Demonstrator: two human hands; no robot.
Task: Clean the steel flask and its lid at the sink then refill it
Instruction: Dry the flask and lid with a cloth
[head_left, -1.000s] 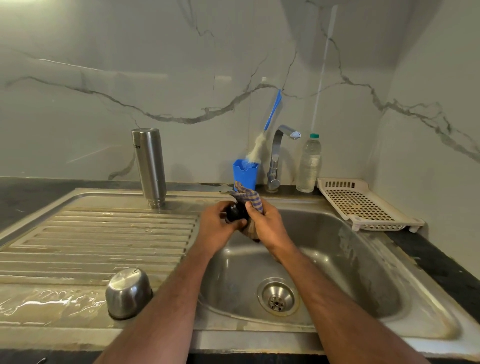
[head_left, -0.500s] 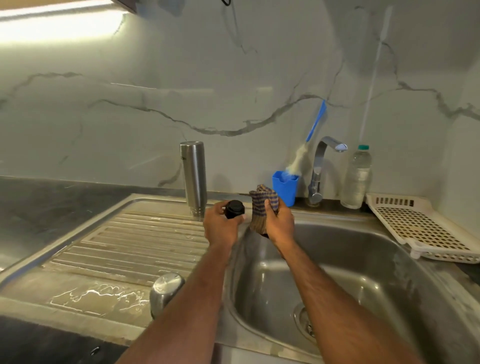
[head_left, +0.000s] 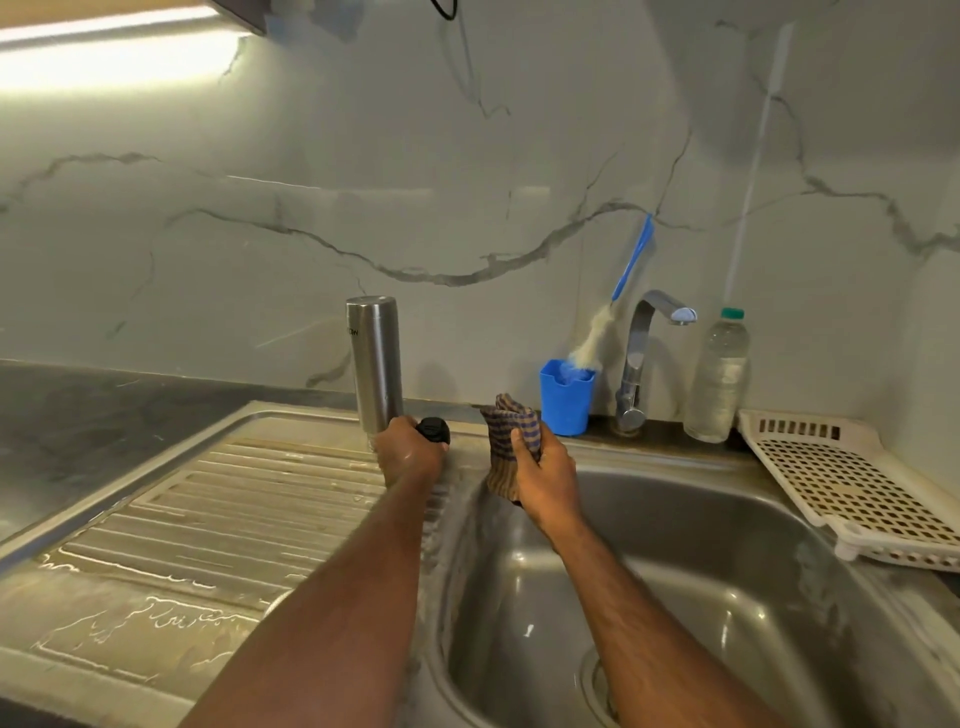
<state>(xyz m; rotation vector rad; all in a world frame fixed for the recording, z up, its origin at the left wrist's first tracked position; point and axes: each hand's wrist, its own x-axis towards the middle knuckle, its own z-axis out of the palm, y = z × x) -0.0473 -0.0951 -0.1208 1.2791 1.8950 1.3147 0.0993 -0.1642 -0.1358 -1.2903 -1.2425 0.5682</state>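
Over a steel sink (head_left: 727, 545), the left hand (head_left: 408, 457) grips a small black round lid (head_left: 432, 429) just before the upright steel flask (head_left: 375, 364); the right hand (head_left: 543, 475) clutches a striped cloth (head_left: 501, 441).

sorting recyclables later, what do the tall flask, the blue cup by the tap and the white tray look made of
Flask: brushed steel, going by its grey metallic sheen with a soft vertical highlight.
Blue cup: likely moulded plastic; uniform matte colour, thin notched rim.
White tray: likely plastic; off-white, perforated grid and slotted wall.
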